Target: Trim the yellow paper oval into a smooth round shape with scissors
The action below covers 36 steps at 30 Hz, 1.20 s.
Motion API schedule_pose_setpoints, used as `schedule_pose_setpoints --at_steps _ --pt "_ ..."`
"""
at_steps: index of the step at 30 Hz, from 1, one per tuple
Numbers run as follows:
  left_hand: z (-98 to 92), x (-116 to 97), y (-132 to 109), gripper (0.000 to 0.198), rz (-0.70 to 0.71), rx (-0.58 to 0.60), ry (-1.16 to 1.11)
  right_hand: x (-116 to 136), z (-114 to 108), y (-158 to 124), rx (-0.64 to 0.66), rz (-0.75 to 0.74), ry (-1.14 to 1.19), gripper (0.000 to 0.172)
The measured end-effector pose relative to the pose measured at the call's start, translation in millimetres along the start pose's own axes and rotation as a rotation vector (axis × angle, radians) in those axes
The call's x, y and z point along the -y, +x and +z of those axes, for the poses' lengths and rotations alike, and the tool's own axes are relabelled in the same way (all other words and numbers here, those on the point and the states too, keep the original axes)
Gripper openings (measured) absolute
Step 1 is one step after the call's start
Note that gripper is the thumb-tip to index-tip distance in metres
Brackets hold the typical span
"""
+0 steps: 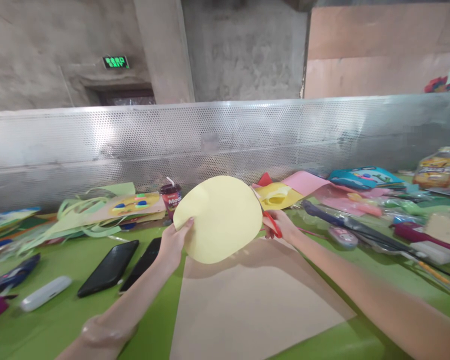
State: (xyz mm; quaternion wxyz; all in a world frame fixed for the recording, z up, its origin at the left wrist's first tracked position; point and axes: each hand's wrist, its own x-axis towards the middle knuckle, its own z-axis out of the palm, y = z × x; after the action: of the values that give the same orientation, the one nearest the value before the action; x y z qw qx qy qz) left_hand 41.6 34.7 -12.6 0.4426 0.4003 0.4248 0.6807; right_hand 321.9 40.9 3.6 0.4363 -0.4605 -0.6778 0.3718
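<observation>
My left hand (172, 242) pinches the left edge of a pale yellow paper circle (219, 220) and holds it upright above the table. At the circle's right edge, my right hand (279, 226) is closed around red-handled scissors (272, 222); their blades are hidden behind the paper. Below both hands a large tan paper sheet (247, 300) lies flat on the green table cover (60, 320).
Two black phones (108, 267) and a white case (45, 293) lie at the left. A small cup (171, 197), green paper strips (86, 215), yellow and pink paper (303, 182), pens and packets (360, 177) crowd the back and right. A perforated metal wall (225, 140) bounds the table.
</observation>
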Motion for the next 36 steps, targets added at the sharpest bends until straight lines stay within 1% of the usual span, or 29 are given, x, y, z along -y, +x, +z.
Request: schedule_pose_setpoints --at_steps 10,14,25,31,36 --pt "-0.8 -1 -1 0.035 -0.01 0.021 0.014 -8 -1 5 0.018 -0.004 0.02 0.018" --pt "-1.3 0 -2 0.034 -0.004 0.01 0.024 -10 -2 6 0.023 -0.019 0.022 0.018" --pt "1.3 -3 -3 0.032 -0.008 0.01 0.037 -4 -2 3 0.028 -0.028 -0.011 0.024" --pt "-0.3 -2 -3 0.036 0.0 0.015 0.04 -5 -2 4 0.037 -0.028 0.049 0.022" --pt "-0.5 -1 -1 0.036 -0.006 0.029 0.033 -6 -2 5 0.033 -0.022 0.024 0.02"
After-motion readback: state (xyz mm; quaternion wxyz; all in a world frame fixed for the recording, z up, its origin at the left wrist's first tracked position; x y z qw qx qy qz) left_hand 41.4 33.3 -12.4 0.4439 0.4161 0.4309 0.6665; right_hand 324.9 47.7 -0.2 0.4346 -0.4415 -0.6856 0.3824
